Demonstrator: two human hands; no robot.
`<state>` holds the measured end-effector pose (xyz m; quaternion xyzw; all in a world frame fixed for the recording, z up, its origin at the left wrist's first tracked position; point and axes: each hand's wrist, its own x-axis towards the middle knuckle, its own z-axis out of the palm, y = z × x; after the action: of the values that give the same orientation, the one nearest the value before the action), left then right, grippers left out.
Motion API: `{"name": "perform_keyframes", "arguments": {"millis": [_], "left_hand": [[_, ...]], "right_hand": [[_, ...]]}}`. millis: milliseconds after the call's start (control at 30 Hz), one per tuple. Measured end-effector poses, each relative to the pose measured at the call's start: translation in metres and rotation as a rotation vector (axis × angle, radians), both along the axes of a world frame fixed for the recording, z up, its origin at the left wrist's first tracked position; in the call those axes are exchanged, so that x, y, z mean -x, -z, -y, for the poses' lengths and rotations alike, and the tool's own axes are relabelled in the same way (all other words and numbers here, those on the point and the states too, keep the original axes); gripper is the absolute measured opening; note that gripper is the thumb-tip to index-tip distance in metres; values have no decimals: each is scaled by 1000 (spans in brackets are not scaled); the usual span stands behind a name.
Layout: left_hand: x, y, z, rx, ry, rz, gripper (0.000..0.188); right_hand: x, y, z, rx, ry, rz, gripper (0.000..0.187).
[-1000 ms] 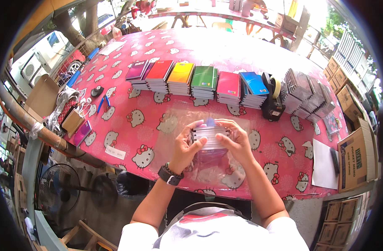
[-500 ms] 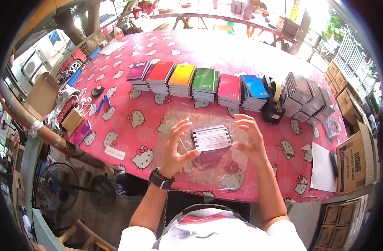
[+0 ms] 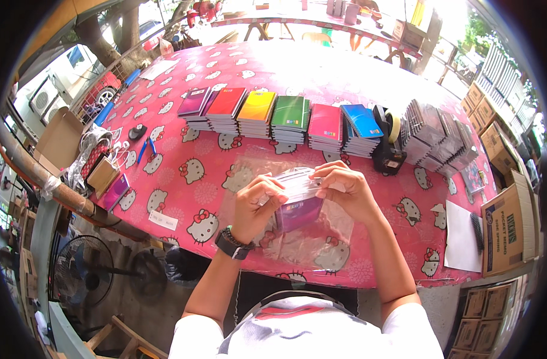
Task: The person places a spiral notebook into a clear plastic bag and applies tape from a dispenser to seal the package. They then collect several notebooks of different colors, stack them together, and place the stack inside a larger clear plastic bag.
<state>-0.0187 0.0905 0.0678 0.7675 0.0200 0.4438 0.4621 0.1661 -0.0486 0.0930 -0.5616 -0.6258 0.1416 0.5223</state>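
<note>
A stack of small spiral notebooks stands on edge in front of me, its purple cover [image 3: 300, 214] toward me and white page edges up. Clear plastic [image 3: 297, 185] wraps its top and catches the light. My left hand [image 3: 256, 200] is closed in a pinch on the plastic at the stack's upper left corner. At the upper right corner my right hand [image 3: 347, 188] pinches the plastic too, thumb against fingers. Under the stack, a wider clear plastic sheet [image 3: 321, 251] lies on the pink patterned tablecloth [image 3: 177, 185].
Behind the stack runs a row of notebook piles: purple, red, yellow, green [image 3: 290, 112], pink and blue. A black tape dispenser [image 3: 388, 157] stands at its right end, beside wrapped notebook bundles [image 3: 432, 134]. White paper [image 3: 460, 239] and a cardboard box [image 3: 506, 230] are at right; blue pliers [image 3: 146, 149] at left.
Both hands have come inward from beside the stack and closed on the plastic at its top. The stack has tilted so more of the purple cover shows.
</note>
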Motion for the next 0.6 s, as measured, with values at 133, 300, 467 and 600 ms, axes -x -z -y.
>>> {"name": "perform_keyframes", "arguments": {"millis": [133, 300, 467, 600], "left_hand": [[-8, 4, -5, -30, -82, 97, 12], [-16, -2, 13, 259, -74, 187, 10], [-15, -24, 6, 206, -18, 199, 8], [-3, -13, -4, -16, 167, 193, 46]], "right_hand": [[9, 0, -7, -57, 45, -72, 14], [16, 13, -13, -188, 49, -239, 13], [26, -14, -16, -175, -32, -451, 13], [4, -10, 1, -236, -108, -75, 31]]}}
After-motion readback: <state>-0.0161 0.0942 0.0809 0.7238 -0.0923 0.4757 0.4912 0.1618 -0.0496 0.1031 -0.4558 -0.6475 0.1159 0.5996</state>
